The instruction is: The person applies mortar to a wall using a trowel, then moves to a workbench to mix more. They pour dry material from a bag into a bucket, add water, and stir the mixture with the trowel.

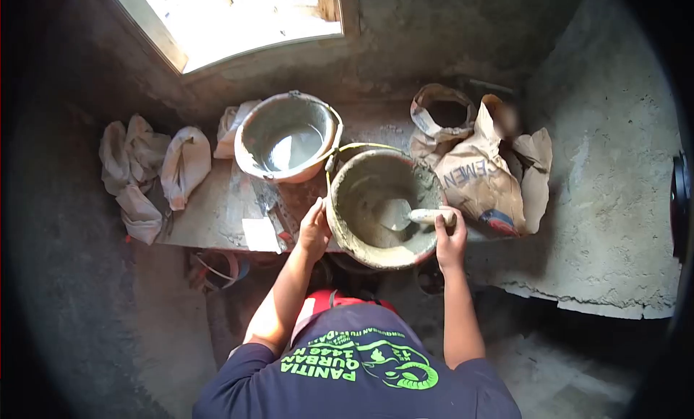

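A round bucket [347, 242] smeared with grey cement stands in front of me at the bench edge. Some wet grey mix [365, 202] lies inside it. My right hand [451, 242] is closed around the pale handle of a trowel [426, 216], whose blade reaches into the bucket. At the bucket's left outer side is my left hand [314, 231], its fingers stretched upward along the wall, seemingly touching it. Behind and to the left, a second bucket [249, 148] holds water or thin liquid.
On the right lie a torn paper cement bag [477, 177] and another opened bag [434, 122]. Crumpled pale sacks [186, 166] are on the left of the bench [210, 220]. A white square piece [260, 234] lies near the front edge. A bright window [246, 21] is above.
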{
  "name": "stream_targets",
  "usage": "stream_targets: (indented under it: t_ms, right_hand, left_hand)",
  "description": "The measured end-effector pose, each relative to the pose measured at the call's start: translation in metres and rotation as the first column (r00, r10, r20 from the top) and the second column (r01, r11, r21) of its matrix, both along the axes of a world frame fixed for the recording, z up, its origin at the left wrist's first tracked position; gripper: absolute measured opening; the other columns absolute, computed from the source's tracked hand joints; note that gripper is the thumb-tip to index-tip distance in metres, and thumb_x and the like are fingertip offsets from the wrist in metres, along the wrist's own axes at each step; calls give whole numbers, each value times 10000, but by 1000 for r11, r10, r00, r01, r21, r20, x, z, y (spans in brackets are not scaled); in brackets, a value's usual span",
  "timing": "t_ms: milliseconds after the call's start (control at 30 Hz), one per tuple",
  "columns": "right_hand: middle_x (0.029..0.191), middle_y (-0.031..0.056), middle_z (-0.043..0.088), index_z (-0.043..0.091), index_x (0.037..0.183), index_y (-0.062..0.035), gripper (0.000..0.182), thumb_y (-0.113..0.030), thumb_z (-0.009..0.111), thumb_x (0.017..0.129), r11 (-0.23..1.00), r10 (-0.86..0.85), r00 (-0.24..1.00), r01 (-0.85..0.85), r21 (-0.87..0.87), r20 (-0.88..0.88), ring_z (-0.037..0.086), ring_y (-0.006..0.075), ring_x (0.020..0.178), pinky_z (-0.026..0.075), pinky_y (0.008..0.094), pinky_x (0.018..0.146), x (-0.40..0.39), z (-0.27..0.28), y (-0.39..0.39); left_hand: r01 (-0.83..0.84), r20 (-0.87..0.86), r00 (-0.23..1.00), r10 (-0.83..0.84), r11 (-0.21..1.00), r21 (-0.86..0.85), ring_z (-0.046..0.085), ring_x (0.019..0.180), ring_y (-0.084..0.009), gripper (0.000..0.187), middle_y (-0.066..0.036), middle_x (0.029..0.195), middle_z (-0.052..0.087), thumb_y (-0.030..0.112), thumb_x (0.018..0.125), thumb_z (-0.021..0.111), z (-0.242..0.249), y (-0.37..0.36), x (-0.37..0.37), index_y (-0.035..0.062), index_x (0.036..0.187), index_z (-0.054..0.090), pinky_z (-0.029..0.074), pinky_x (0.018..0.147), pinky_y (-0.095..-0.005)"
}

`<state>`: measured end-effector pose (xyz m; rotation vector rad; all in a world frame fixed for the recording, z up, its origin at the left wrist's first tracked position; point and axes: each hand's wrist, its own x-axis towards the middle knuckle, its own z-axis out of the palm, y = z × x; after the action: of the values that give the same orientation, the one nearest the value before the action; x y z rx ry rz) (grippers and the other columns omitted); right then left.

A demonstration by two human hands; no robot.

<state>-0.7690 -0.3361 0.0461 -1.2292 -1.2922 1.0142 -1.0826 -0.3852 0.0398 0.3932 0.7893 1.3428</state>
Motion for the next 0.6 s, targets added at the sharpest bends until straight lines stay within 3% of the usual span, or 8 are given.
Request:
stream_targets:
  t_ms: [133,333,400,433,467,533,567,600]
  right_hand:
    - [1020,18,639,633,1153,-7,284,-224,699,981,997,-33,995,26,-74,-92,579,104,944,473,273,863,-4,7,-3]
    - [1036,26,659,648,1144,-8,298,-242,713,973,991,-87,989,73,-110,-123,579,89,956,471,265,864,-8,10,-11]
    - [1006,55,653,679,1087,-17,306,-276,746,939,982,-71,995,82,-171,64,604,139,910,482,293,867,-11,21,-17]
    - [973,98,637,695,1017,-17,361,-341,783,884,915,-343,790,158,371,508,623,236,852,503,348,843,-14,19,-14]
    - [973,98,637,695,1017,-17,361,-341,783,884,908,-374,780,196,371,502,623,236,852,503,348,843,-16,18,-18]
    - [965,131,614,694,993,-13,426,-397,799,840,921,-372,609,147,361,700,616,324,831,515,396,814,-24,52,-26]
    - [959,155,640,689,1009,-13,443,-405,797,832,986,-169,760,121,119,627,645,341,857,522,415,787,-27,70,-22]
    - [964,199,678,693,1012,-33,355,-329,780,835,998,-63,834,70,8,548,673,367,904,523,433,789,-31,78,-19]
  left_hand:
    - [-47,-206,978,36,998,-49,524,1296,-187,551,-39,1438,559,481,1014,492,0,-18,9,155,1457,506,410,1058,-421]
    - [230,-219,942,-253,965,-125,449,1378,-241,863,-37,1590,361,595,917,585,23,-35,10,223,1606,221,453,1045,-495]
    - [271,-146,948,-283,958,-98,444,1387,-237,877,-37,1587,372,601,910,596,17,-32,4,222,1608,222,444,1057,-481]
    - [295,-124,945,-303,953,-73,459,1374,-219,820,-35,1578,389,571,944,579,16,-27,0,221,1603,238,455,1044,-441]
    - [331,-132,932,-339,941,-74,459,1374,-219,820,-35,1578,389,571,944,579,13,-20,-5,221,1603,238,455,1044,-441]
    - [323,-20,945,-326,942,-92,483,1354,-199,739,-27,1565,409,531,988,547,6,-15,-10,213,1593,266,470,1020,-405]
    - [278,13,960,-279,954,-111,521,1300,-161,645,13,1532,439,447,1030,529,17,-11,-4,224,1584,285,507,954,-347]
    - [299,14,954,-299,946,-127,521,1300,-161,645,13,1532,439,447,1030,529,10,-6,-7,224,1584,285,507,954,-347]
